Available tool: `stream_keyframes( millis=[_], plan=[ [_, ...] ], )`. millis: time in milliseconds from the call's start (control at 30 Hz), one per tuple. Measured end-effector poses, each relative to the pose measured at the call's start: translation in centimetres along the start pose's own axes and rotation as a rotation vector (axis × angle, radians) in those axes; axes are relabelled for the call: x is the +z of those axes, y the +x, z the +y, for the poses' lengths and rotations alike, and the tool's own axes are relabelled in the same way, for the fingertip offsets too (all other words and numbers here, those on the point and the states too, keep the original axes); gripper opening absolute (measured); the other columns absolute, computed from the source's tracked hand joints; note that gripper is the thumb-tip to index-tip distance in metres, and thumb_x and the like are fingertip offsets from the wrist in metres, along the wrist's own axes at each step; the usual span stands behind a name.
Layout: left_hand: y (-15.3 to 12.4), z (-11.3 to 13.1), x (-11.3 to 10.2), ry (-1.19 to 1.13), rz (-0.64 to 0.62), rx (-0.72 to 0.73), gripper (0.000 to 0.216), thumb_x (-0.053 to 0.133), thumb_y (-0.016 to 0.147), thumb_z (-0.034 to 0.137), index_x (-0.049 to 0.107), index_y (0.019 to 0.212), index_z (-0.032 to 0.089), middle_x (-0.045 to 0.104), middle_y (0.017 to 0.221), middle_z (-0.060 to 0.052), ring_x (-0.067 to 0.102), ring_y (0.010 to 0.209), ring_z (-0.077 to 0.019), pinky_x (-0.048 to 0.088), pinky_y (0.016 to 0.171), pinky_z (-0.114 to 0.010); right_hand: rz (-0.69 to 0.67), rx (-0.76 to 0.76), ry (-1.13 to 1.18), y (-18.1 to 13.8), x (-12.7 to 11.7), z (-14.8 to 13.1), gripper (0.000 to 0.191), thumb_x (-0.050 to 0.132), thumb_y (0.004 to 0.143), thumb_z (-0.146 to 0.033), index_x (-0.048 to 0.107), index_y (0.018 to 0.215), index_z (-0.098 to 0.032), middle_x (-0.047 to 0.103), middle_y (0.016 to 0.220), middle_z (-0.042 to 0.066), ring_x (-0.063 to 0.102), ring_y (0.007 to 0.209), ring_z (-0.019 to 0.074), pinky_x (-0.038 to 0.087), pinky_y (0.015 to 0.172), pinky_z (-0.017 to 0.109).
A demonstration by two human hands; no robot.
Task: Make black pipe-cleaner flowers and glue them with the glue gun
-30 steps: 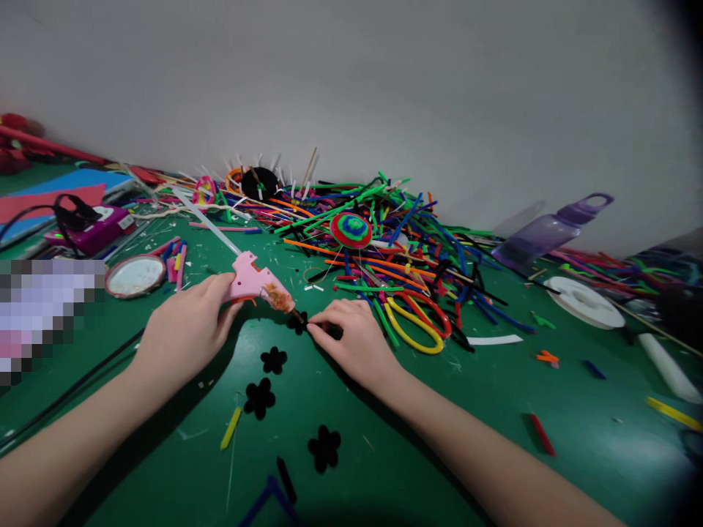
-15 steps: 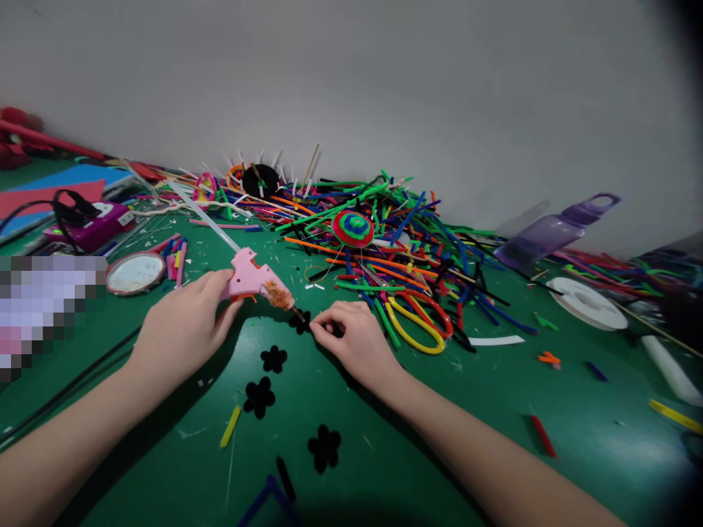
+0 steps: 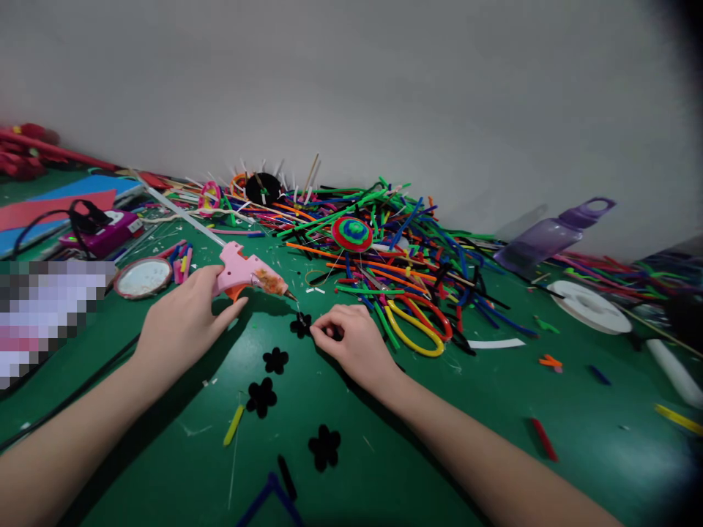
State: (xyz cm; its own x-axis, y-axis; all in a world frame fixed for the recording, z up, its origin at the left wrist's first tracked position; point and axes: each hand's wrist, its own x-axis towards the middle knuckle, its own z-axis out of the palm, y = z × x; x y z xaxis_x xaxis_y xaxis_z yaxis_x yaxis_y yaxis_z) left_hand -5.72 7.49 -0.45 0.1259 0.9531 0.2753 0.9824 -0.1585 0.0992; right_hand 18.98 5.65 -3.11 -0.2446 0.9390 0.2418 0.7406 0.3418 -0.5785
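Note:
My left hand is closed round the handle of a pink hot glue gun, with a long clear glue stick jutting from its back. The nozzle hovers just above a black flower-shaped piece, and a thin strand of glue hangs between them. Thumb and forefinger of my right hand pinch the right edge of that flower, which lies on the green table. Nearer to me lie more black flowers, a small one, one below it and one farther right.
Behind my hands spreads a heap of coloured pipe cleaners, with yellow and red-handled scissors at its front. A purple bottle leans at the right beside a white spool. At the left are a round lid and a purple power socket.
The glue gun has lifted up and left off the black flower, drawing out a strand of glue. My right hand keeps its pinch in nearly the same place.

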Motion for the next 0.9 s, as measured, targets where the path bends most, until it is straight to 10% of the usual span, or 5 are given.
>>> stream_keyframes(
  millis=[533, 733, 900],
  plan=[
    [1.3, -1.1, 3.5, -0.147, 0.126, 0.097, 0.038, 0.035, 0.093, 0.018, 0.05, 0.126, 0.007, 0.067, 0.116, -0.021, 0.064, 0.109, -0.0277, 0.052, 0.092, -0.044, 0.198, -0.148, -0.087, -0.3, -2.6, 0.2, 0.015, 0.059, 0.089, -0.026, 0.069, 0.079, -0.022, 0.07, 0.073, 0.001, 0.064, 0.07, 0.0186, 0.038, 0.075, 0.037],
    [1.5, -1.1, 3.6, -0.104, 0.084, 0.11, 0.036, 0.035, 0.095, 0.014, 0.052, 0.125, 0.005, 0.067, 0.115, -0.021, 0.064, 0.102, -0.0271, 0.051, 0.091, -0.045, 0.337, -0.359, -0.016, 0.9, -6.0, -5.8, 0.012, 0.061, 0.09, -0.023, 0.07, 0.083, -0.023, 0.071, 0.077, 0.001, 0.065, 0.075, 0.0181, 0.044, 0.076, 0.034],
    [1.7, -1.4, 4.1, -0.105, 0.046, 0.109, 0.028, 0.051, 0.096, 0.028, 0.059, 0.119, 0.013, 0.065, 0.114, -0.011, 0.064, 0.102, -0.0233, 0.054, 0.087, -0.044, 0.039, -0.512, 0.093, 5.9, -4.4, -11.4, 0.013, 0.061, 0.091, -0.016, 0.073, 0.094, -0.02, 0.073, 0.091, 0.003, 0.067, 0.087, 0.0171, 0.048, 0.078, 0.029]
  ],
)
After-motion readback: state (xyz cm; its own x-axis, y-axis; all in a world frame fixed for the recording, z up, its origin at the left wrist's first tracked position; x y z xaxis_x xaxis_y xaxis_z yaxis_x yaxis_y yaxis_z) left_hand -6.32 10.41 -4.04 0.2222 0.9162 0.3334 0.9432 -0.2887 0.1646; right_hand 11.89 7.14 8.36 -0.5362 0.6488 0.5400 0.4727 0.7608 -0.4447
